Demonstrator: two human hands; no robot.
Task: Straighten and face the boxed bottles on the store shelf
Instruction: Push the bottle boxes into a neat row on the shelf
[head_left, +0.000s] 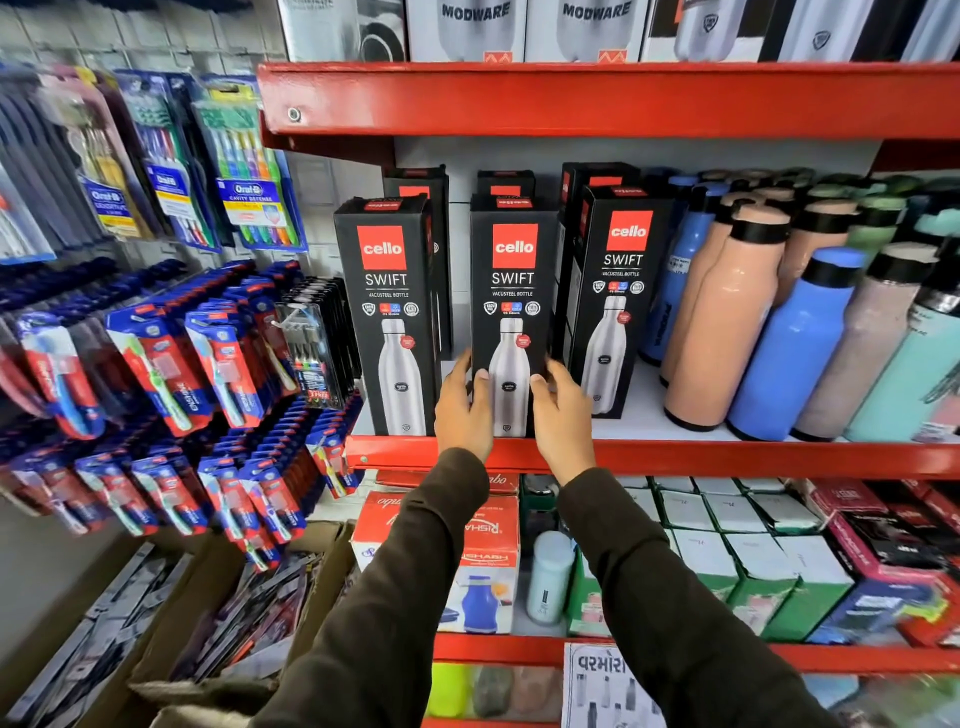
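Three tall black boxes labelled "cello SWIFT" stand along the front of a red shelf (675, 457). The middle box (511, 291) stands upright at the shelf edge, facing me. My left hand (464, 402) grips its lower left side and my right hand (561, 410) grips its lower right side. The left box (387, 306) stands at the edge and faces me. The right box (615, 291) sits further back, turned slightly and leaning. More of the same black boxes (506, 183) stand behind the front row, mostly hidden.
Loose bottles in blue (795, 343), peach and pale colours crowd the shelf right of the boxes. Hanging toothbrush packs (244, 171) fill the wall at left. White boxes (475, 26) sit on the shelf above; assorted boxes and bottles (483, 561) on the shelf below.
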